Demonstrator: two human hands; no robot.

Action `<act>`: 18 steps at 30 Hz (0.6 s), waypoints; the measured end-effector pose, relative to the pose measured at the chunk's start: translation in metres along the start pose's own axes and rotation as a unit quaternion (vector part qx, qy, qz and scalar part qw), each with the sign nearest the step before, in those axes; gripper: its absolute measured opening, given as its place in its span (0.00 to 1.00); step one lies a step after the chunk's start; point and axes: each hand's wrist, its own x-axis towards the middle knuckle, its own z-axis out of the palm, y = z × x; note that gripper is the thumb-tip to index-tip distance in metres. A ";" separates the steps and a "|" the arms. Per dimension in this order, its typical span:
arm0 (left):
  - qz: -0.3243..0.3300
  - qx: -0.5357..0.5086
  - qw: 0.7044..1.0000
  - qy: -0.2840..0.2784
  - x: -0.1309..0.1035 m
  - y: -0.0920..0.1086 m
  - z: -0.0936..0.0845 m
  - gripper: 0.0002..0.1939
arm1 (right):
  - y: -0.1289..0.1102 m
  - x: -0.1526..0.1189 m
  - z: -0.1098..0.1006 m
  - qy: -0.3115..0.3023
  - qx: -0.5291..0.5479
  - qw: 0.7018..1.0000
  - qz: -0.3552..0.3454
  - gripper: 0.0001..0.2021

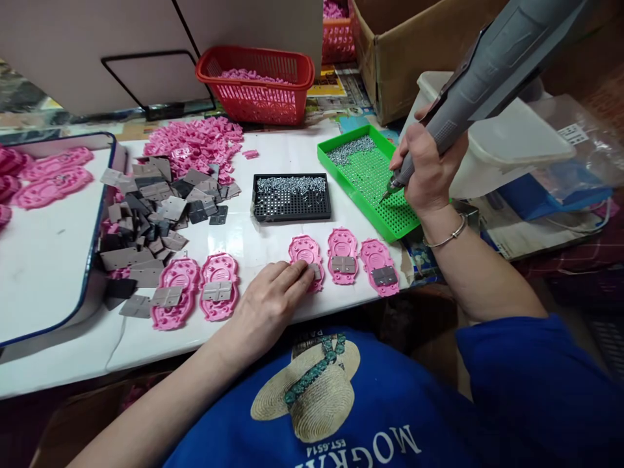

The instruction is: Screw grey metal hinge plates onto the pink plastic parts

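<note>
My right hand (429, 162) is wrapped around a grey electric screwdriver (468, 97). The bit points down at the green perforated tray (355, 188), which holds small screws (351, 151). My left hand (273, 296) has its fingers together on a pink plastic shell (305, 247), gripping it against the table and partly covering the small metal plate on it. To the right lie a pink shell with a brownish plate (342, 264) and one with a dark plate (385, 275). Two further shells with grey plates (217, 290) lie left of my left hand.
A black perforated tray (292, 207) of screws sits mid-table. Loose metal plates (156, 192) and small pink parts (195, 143) are heaped on the left, beside a white blue-rimmed tray (43, 260). Behind stand a red basket (256, 104), a cardboard box (404, 58) and a translucent tub (517, 143).
</note>
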 end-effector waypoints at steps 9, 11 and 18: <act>-0.003 0.014 1.000 -0.002 0.001 0.001 -0.001 0.14 | 0.004 0.000 0.000 0.008 -0.003 1.000 0.001 0.22; -0.003 0.013 1.000 -0.007 0.000 0.001 0.000 0.14 | 0.009 0.000 -0.002 0.020 0.001 1.000 -0.011 0.22; -0.009 0.006 1.000 -0.007 0.001 0.001 -0.001 0.14 | 0.006 -0.003 -0.004 0.021 -0.014 1.000 -0.014 0.23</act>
